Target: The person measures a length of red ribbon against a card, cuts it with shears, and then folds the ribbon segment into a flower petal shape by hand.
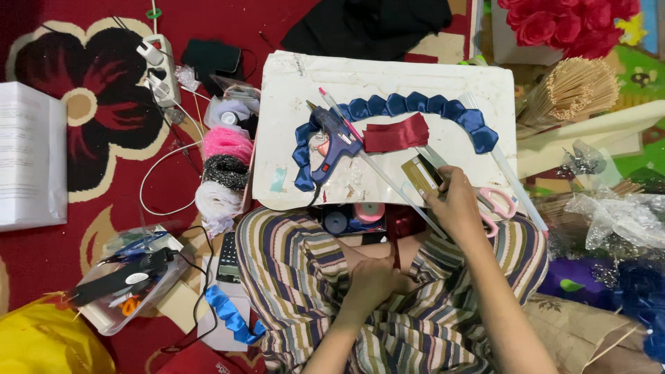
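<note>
From the head camera, the right hand [456, 201] closes on a small gold card [420, 174] at the near edge of the white lap table [291, 104], beside the pink scissors [500, 202]. The card looks thin, stiff and light, best pinched by its edges. The left hand [373, 280] rests curled in the striped lap; whether it holds anything I cannot tell.

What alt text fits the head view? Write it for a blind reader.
Seen from above, a seated person's right hand reaches onto a white lap tray beside pink scissors; the left hand rests in the lap. The tray holds a blue glue gun, blue ribbon petals and dark red ribbon.
</note>
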